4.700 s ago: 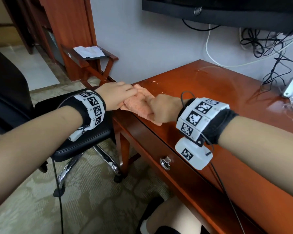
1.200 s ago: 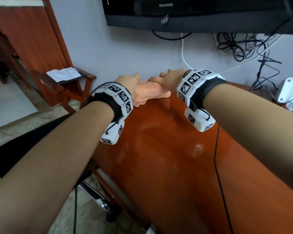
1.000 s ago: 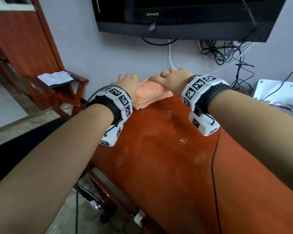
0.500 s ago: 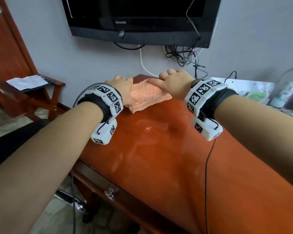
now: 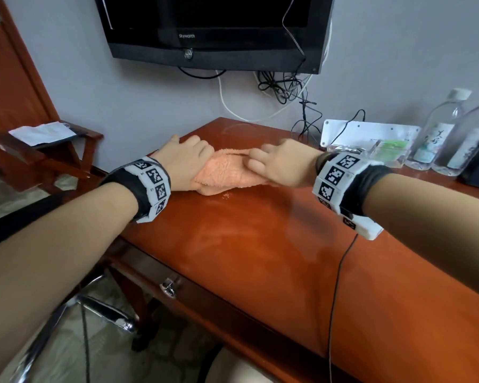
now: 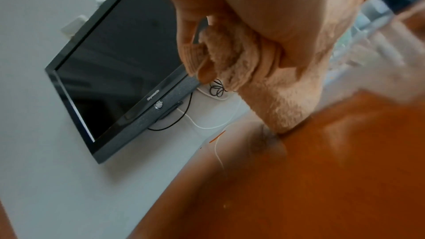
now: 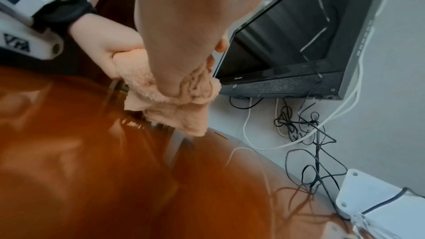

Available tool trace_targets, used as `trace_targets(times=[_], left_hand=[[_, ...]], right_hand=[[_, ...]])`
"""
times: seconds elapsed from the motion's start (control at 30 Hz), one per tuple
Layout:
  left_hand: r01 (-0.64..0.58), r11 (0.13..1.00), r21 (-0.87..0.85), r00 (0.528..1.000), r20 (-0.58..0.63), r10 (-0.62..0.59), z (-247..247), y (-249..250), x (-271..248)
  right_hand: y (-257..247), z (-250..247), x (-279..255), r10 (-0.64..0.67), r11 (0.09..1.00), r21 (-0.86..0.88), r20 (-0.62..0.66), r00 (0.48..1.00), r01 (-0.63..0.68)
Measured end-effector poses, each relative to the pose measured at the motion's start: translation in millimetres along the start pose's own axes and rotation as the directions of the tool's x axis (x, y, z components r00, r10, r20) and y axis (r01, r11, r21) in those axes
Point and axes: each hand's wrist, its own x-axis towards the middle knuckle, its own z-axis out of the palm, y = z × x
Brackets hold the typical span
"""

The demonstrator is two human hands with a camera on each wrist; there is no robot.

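My left hand and right hand clutch the peach cloth, mid-wipe on the desk; next, likely sweep right.

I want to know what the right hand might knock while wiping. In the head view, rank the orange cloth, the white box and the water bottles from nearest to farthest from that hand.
1. Orange cloth: directly under the right hand, which grips it.
2. White box: behind the hand, to its right.
3. Water bottles: far right, beyond the box.
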Motion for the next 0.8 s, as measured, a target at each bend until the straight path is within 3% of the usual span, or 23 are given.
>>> trace_targets(times=[0.13, 0.27, 0.37, 0.53, 0.6, 0.7, 0.8], left_hand=[[-0.18, 0.952, 0.249, 0.983, -0.002, 0.186, 7, 6, -12], [-0.361, 0.899, 0.247, 0.932, 0.074, 0.354, 13, 13, -21], [-0.357, 0.906, 0.228, 0.933, 0.054, 0.355, 10, 11, -29], [-0.395, 0.908, 0.141, 0.917, 0.003, 0.399, 9, 3, -34], [-0.389, 0.918, 0.07, 0.92, -0.017, 0.391, 8, 4, -34], [-0.333, 0.942, -0.037, 0.943, -0.018, 0.332, 14, 10, -34], [-0.27, 0.951, -0.15, 0.953, 0.097, 0.285, 13, 17, -34]], right_hand=[[-18, 8, 0, -0.173, 0.985, -0.025, 0.022, 0.985, 0.173], [-28, 4, -4, -0.264, 0.963, 0.065, 0.071, 0.962, 0.26], [-27, 0, -10, -0.173, 0.981, 0.12, 0.162, 0.972, 0.155], [-29, -7, -9, -0.011, 0.937, 0.348, 0.064, 0.998, -0.012], [-33, -5, -5, 0.032, 0.92, 0.388, 0.086, 0.996, -0.063], [-40, -5, 1, 0.03, 0.886, 0.455, 0.133, 0.991, -0.088], [-42, -3, 4, -0.015, 0.882, 0.466, 0.182, 0.983, -0.073]])
